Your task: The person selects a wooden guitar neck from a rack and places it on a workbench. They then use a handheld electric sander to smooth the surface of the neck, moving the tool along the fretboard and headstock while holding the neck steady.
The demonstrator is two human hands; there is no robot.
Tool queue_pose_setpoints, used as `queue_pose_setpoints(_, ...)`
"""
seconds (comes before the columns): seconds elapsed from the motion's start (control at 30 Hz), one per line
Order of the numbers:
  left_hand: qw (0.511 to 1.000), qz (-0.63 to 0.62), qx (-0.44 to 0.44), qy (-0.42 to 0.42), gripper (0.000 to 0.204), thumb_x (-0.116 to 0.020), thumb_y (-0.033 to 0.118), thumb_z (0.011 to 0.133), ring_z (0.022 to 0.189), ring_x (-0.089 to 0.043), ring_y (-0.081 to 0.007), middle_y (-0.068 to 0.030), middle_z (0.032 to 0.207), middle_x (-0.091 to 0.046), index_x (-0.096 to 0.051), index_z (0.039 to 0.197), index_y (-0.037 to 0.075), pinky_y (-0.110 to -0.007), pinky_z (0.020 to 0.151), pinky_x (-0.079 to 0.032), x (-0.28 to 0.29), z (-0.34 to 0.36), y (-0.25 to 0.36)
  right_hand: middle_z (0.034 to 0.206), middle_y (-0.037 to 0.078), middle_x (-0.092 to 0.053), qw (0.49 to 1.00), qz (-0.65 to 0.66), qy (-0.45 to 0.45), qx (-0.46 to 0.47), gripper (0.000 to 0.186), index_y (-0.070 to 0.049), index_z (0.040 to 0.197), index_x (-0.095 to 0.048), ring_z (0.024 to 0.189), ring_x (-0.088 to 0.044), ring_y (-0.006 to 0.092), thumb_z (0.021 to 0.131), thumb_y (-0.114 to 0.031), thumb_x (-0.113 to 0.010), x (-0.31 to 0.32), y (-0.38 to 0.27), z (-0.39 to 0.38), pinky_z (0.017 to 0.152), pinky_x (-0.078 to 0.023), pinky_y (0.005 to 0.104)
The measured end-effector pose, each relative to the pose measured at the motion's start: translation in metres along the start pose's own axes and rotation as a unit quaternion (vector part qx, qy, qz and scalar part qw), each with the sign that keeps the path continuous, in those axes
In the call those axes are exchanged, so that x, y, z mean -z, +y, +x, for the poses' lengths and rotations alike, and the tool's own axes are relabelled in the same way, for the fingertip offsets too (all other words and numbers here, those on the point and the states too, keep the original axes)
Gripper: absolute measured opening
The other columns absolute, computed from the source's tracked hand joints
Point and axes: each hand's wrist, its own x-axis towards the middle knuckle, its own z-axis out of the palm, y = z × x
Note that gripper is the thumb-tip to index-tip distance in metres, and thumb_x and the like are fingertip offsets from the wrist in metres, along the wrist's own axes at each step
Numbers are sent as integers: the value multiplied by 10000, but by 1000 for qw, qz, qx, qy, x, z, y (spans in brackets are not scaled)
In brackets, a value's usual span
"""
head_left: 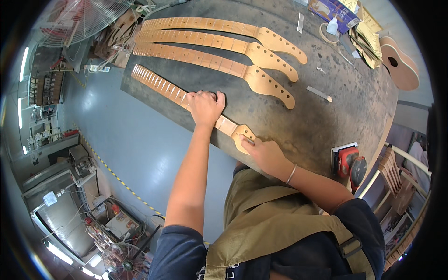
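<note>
A pale wooden guitar neck [158, 83] with shiny frets lies slantwise along the near edge of the dark workbench. My left hand [205, 107] is closed over its middle, fingers curled round the fretboard. At its near end, my right hand [267, 156] grips the headstock [241, 136], which has round tuner holes. The thumb or a finger rests on top of the wood, while the other fingers are tucked out of sight. Beyond my hands lie three similar necks, side by side: a far one [280, 43], a middle one [268, 58] and a nearer one [266, 84].
A red and black sander [347, 161] stands by the bench's right edge. Two flat metal strips [319, 94] [300, 22], a small white bottle [332, 26] and a purple box [333, 11] are on the bench [336, 121]. A guitar body [400, 65] stands beyond; a large fan [77, 21] is far left.
</note>
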Motion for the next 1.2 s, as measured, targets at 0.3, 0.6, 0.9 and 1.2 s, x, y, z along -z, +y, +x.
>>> queue_pose_setpoints(0.3, 1000, 17, -4, -17, 471, -610, 336, 931, 727, -639, -293, -136, 607, -685, -756, 607, 28, -401, 953, -392, 1, -1, 0, 846, 138, -657, 1000, -6, 1, 0, 435, -105, 1360, -556, 562, -651, 305, 932, -105, -635, -6, 5, -4, 515, -519, 415)
queue_pose_setpoints(0.6, 999, 41, 8, -20, 473, -638, 346, 926, 755, -655, -305, -136, 615, -684, -727, 592, 23, -420, 916, -411, -11, 1, -8, 856, 156, -654, 1000, 10, 9, -3, 436, -115, 1355, -570, 591, -662, 319, 925, -97, -640, -4, 4, 3, 517, -518, 415)
queue_pose_setpoints(0.9, 999, 30, 4, -36, 467, -633, 340, 929, 747, -651, -309, -135, 631, -688, -722, 594, 27, -418, 923, -408, 2, -2, 0, 896, 139, -667, 998, 37, -34, -44, 527, -135, 1462, -536, 646, -678, 304, 941, -100, -608, 9, 4, -33, 545, -512, 407)
queue_pose_setpoints(1.2, 1000, 1, -7, -17, 478, -627, 347, 931, 749, -652, -306, -121, 608, -678, -714, 587, 27, -420, 918, -406, -1, 0, -1, 1030, 162, -727, 991, 108, 45, -59, 558, -118, 1476, -542, 730, -705, 353, 926, -65, -616, -14, -1, -7, 588, -535, 442)
